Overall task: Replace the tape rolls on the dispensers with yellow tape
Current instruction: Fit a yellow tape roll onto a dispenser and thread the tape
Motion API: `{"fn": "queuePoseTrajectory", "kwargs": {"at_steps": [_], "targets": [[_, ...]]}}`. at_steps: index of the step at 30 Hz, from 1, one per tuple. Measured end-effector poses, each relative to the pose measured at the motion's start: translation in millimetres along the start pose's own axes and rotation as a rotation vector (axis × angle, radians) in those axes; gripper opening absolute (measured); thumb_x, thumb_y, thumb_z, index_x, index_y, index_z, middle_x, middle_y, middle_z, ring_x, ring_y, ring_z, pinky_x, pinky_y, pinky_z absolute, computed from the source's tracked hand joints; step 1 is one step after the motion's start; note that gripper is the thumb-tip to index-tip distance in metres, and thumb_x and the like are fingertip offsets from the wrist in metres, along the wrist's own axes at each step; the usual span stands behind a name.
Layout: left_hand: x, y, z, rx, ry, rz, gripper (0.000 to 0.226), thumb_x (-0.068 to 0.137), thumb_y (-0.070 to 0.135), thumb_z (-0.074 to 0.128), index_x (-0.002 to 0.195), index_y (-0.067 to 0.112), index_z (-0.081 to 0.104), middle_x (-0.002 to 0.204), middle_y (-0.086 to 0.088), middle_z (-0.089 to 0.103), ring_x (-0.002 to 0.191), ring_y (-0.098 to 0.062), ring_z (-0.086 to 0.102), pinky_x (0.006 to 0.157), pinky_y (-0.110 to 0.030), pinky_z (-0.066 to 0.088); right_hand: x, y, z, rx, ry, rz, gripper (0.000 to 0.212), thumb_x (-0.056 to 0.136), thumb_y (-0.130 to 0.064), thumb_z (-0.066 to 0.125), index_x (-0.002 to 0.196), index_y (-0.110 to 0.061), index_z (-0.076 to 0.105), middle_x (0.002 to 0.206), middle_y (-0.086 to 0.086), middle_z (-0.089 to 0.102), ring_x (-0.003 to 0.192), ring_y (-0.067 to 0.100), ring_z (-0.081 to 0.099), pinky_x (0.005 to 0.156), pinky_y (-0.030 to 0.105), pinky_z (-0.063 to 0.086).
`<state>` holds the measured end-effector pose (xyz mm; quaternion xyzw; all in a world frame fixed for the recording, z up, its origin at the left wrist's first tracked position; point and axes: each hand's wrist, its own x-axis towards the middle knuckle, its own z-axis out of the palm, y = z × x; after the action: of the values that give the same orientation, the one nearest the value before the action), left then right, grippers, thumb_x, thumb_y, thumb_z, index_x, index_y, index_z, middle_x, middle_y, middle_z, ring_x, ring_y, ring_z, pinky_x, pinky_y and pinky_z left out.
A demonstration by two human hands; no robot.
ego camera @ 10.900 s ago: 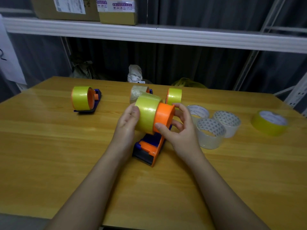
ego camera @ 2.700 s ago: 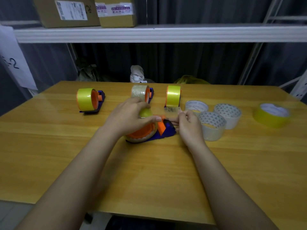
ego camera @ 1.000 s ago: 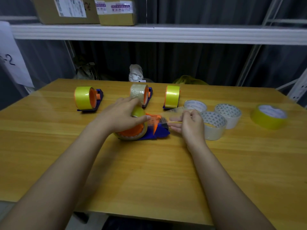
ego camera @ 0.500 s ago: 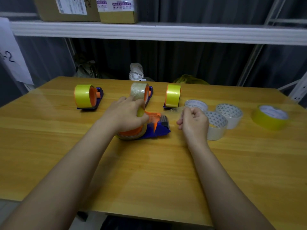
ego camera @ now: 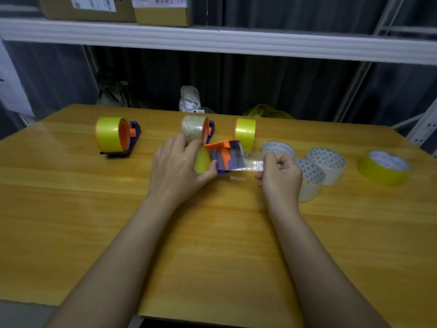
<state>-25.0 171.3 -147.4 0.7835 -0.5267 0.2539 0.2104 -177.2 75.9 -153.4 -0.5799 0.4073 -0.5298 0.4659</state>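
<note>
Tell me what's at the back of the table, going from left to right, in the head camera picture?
Yellow tape on a dispenser → clear tape on a dispenser → upright yellow tape roll → three loose whitish rolls → flat yellow roll.

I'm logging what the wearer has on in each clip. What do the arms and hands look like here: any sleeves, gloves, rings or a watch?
Both forearms are bare right to the frame's lower edge, with no sleeve in view. The left hand and right hand wear no gloves, and no ring, watch or wristband shows on either.
</note>
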Motion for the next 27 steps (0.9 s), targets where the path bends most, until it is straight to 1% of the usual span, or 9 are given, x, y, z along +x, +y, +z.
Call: {"fn": "queuePoseTrajectory", "kwargs": {"at_steps": [3,7,13,18,21,24,27], "targets": [[-1,0,1,0.001,0.03,-0.011,0.055,0.081,0.053,0.048,0.109,0.009,0.064,0.085,-0.01,0.052,0.075,-0.027,0.049,0.061,-0.034,0.037,-1,2,1,-0.009,-0.007,-0.001,0.031,0.088,-0.014,0.054,0.059,-0.016,0.045,0.045,-0.004,0.053,0.051,0.012,0.051,0.053,0.02,0.043],[-1,-2,1,0.001,0.046,-0.013,0.054,0.081,0.051,0.048,0.11,0.008,0.063,0.086,-0.012,0.053,0.075,-0.029,0.049,0.062,-0.033,0.032,-1,5,4,-0.015,-0.01,0.007,0.03,0.088,-0.014,0.054,0.059,-0.017,0.046,0.044,-0.005,0.052,0.048,0.009,0.05,0.055,0.024,0.044],[-6,0,1,-0.023,0.056,0.025,0.053,0.08,0.049,0.049,0.109,0.007,0.064,0.085,-0.013,0.052,0.075,-0.029,0.049,0.061,-0.036,0.035,3,6,2,-0.011,0.016,0.027,0.031,0.089,-0.014,0.053,0.059,-0.018,0.046,0.049,-0.003,0.054,0.049,0.011,0.047,0.054,0.024,0.042],[-8,0,-3,-0.017,0.064,0.04,0.053,0.08,0.049,0.049,0.108,0.007,0.065,0.084,-0.012,0.053,0.075,-0.029,0.05,0.062,-0.033,0.032,5,7,1,-0.002,0.024,0.032,0.031,0.088,-0.013,0.053,0.058,-0.017,0.047,0.049,-0.002,0.054,0.05,0.012,0.046,0.057,0.027,0.041],[-10,1,-5,-0.026,0.044,0.043,0.053,0.08,0.049,0.049,0.108,0.007,0.065,0.085,-0.012,0.054,0.075,-0.029,0.051,0.063,-0.031,0.029,6,7,1,0.001,0.019,0.038,0.03,0.088,-0.013,0.053,0.059,-0.017,0.048,0.047,-0.005,0.053,0.048,0.011,0.046,0.054,0.025,0.042],[-9,-2,-10,-0.04,0.029,0.045,0.051,0.079,0.048,0.049,0.107,0.009,0.066,0.084,-0.01,0.055,0.076,-0.028,0.051,0.065,-0.029,0.026,6,6,1,0.015,-0.001,0.038,0.031,0.089,-0.013,0.054,0.058,-0.017,0.049,0.045,-0.006,0.053,0.045,0.007,0.046,0.048,0.018,0.041],[-8,-5,-15,-0.035,-0.014,0.094,0.052,0.078,0.048,0.046,0.106,0.009,0.068,0.084,-0.009,0.056,0.075,-0.027,0.052,0.064,-0.029,0.027,5,4,1,0.008,-0.015,0.035,0.031,0.089,-0.013,0.054,0.059,-0.016,0.049,0.046,-0.004,0.053,0.041,0.004,0.045,0.046,0.014,0.04]]}}
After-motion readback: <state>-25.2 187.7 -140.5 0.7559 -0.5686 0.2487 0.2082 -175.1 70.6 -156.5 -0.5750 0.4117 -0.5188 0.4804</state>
